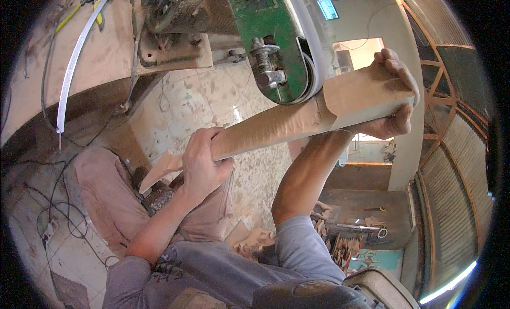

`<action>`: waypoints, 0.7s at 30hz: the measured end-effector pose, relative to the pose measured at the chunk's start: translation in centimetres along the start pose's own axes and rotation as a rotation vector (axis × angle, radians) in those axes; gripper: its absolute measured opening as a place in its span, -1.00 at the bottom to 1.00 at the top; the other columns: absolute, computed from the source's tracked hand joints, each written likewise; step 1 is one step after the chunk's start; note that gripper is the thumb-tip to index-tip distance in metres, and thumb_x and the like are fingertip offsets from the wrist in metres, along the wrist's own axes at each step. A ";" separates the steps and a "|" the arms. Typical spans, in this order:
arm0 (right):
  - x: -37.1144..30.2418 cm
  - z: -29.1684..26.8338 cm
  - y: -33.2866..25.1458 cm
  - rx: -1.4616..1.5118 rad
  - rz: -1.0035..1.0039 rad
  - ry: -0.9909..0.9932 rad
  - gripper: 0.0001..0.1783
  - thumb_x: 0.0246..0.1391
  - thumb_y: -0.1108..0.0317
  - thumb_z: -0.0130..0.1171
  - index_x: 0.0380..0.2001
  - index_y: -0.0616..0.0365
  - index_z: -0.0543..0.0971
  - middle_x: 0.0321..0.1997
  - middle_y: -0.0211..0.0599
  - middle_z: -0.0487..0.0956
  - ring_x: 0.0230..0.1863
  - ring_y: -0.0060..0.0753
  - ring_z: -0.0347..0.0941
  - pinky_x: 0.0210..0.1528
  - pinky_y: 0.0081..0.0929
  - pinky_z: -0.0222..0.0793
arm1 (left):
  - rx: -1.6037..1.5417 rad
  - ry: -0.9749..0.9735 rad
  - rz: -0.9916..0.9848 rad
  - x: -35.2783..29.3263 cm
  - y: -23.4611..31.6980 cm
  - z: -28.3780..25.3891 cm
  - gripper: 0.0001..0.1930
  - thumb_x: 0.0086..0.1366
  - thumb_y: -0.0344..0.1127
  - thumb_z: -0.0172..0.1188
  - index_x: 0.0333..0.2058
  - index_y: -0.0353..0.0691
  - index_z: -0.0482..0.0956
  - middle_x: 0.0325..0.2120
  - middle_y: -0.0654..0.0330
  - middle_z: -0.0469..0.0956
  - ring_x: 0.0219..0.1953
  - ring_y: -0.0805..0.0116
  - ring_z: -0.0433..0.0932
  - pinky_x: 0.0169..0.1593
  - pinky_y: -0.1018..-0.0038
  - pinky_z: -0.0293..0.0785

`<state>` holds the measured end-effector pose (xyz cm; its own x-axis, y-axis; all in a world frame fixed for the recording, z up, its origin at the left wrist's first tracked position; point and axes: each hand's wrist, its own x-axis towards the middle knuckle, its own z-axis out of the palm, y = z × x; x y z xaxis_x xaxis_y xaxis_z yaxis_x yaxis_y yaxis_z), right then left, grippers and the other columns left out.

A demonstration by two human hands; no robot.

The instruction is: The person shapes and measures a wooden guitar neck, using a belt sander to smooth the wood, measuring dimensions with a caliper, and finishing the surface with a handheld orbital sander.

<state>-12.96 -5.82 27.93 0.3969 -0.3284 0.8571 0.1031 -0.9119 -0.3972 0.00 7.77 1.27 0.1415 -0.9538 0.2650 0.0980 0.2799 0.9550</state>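
A long, pale brown shaped wooden piece (pixel 276 123), broad and blocky at the right, narrows toward the left. My left hand (pixel 201 163) is closed around its narrower part. A pointed wooden tip (pixel 162 171) shows beyond that hand and looks like part of the same piece. At the broad end, my right hand (pixel 408 86) grips it, with fingers over the top and the wrist below. Above it is the rounded end of a green belt sander (pixel 276 54), with a spring and bolt on its side. The wood's upper face meets the belt there, though the exact contact is hard to see.
A dusty workbench (pixel 101 54) at the upper left bears a metal strip (pixel 74 70) and yellow-handled pliers (pixel 99 14). Black cables (pixel 58 203) loop over the tiled floor at left. Wood offcuts (pixel 255 240) lie near my lap. A shelf (pixel 366 203) with tools stands at right.
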 end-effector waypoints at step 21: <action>0.6 4.0 -0.3 -0.868 0.056 0.317 -0.60 0.22 0.27 -0.18 -0.15 0.39 0.52 -0.16 0.02 0.58 -0.17 -0.13 0.63 -0.12 -0.31 0.64 | -0.003 -0.122 -0.057 1.4 -0.8 0.1 -0.57 0.07 -0.39 0.41 -0.06 -0.25 0.53 -0.39 0.03 0.69 -0.33 0.05 0.71 -0.23 0.27 0.61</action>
<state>-9.04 -4.77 27.27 0.0994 -0.3129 0.9446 -0.6793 -0.7150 -0.1653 0.06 6.21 0.93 0.0149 -0.9742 0.2250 0.1056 0.2253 0.9685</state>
